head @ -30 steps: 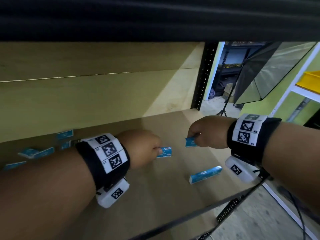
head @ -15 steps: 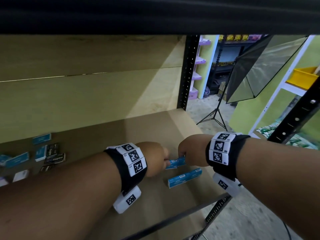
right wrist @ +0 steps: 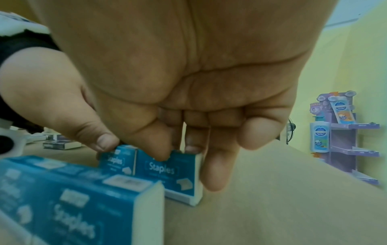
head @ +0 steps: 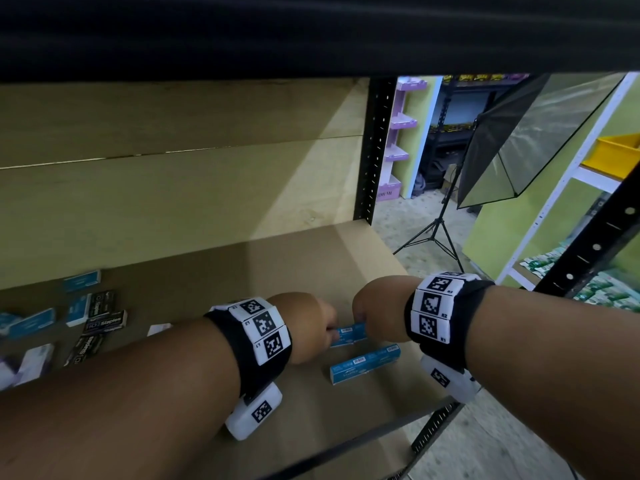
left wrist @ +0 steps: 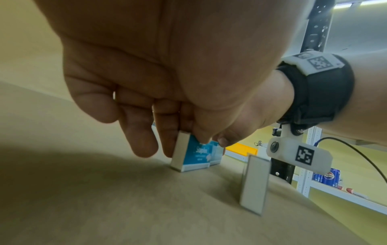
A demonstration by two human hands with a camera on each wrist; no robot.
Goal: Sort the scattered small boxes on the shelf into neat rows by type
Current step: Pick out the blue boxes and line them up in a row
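Two small blue Staples boxes stand side by side on the brown shelf board (head: 311, 258), touching. My left hand (head: 332, 332) (left wrist: 188, 142) pinches the left blue box (head: 341, 337) (left wrist: 195, 155) from above. My right hand (head: 362, 323) (right wrist: 178, 154) pinches the right blue box (head: 356, 332) (right wrist: 165, 172) the same way. Just in front of them lies a row of blue boxes (head: 365, 363) (right wrist: 69, 203). Scattered blue boxes (head: 81, 280), black Staples boxes (head: 105, 322) and white boxes (head: 34, 363) lie at the far left.
The shelf's back panel (head: 173, 202) rises behind; an upper shelf (head: 311, 29) hangs low overhead. Black uprights (head: 375, 150) stand at the right end, and the front rail (head: 346, 448) runs close below my wrists. A light stand (head: 440, 233) is on the floor beyond.
Both hands came down and together from the air. The two blue boxes, apart a second ago, now stand touching on the shelf behind the front row.
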